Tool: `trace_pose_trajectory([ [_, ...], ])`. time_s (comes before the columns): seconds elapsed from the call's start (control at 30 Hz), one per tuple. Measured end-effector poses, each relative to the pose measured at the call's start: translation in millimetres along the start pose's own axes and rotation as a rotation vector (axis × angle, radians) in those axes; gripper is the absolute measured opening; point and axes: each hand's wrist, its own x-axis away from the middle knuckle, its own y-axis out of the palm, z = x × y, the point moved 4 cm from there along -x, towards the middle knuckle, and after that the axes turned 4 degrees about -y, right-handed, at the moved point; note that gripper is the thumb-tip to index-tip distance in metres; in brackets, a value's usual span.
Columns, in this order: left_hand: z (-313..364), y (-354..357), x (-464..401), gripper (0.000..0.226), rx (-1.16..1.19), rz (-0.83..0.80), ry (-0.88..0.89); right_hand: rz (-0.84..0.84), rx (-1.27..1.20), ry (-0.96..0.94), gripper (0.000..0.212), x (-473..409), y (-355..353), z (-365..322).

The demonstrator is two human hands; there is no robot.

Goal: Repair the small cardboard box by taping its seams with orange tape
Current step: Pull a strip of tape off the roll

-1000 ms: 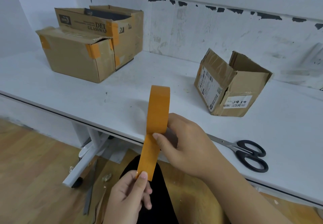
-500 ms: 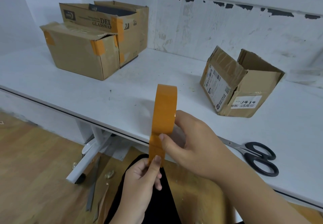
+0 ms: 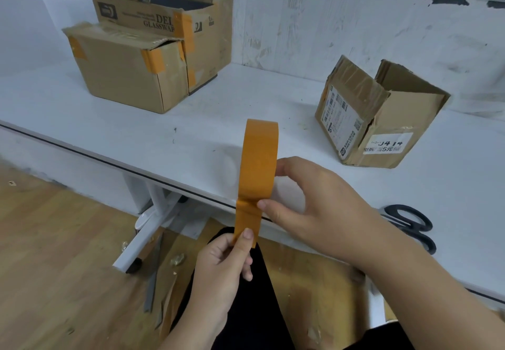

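An orange tape roll (image 3: 259, 158) stands on edge in the air over the table's front edge. My right hand (image 3: 314, 205) grips the roll from the right, thumb on its lower rim. A short strip of tape (image 3: 247, 222) hangs down from the roll, and my left hand (image 3: 221, 273) pinches its free end between thumb and fingers. The small cardboard box (image 3: 379, 116) rests tilted on the table to the right, its top flaps open and white labels on two sides.
Two larger cardboard boxes (image 3: 142, 57) patched with orange tape stand at the back left against the wall. Black-handled scissors (image 3: 410, 226) lie on the white table (image 3: 109, 120) to the right of my right hand. Cardboard scraps litter the wooden floor below.
The hanging strip of tape between roll and left hand has become shorter than a second ago, with my left hand closer under the roll. The view has shifted slightly.
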Motion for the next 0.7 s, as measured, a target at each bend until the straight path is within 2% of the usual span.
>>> trace_pose_trajectory([
  [0.23,3,-2,4,0.039,-0.033,-0.007,0.005,-0.002,0.023,-0.007,0.036,0,-1,-2],
  [0.53,5,-4,10,0.034,-0.031,-0.003,-0.020,0.021,-0.005,0.043,0.046,19,-13,3],
  [0.63,6,-5,11,0.034,-0.038,-0.004,-0.014,0.083,0.037,0.123,0.026,36,-41,20],
  [0.7,5,-6,12,0.033,-0.036,-0.005,-0.036,0.020,0.183,0.233,0.011,49,-59,42],
])
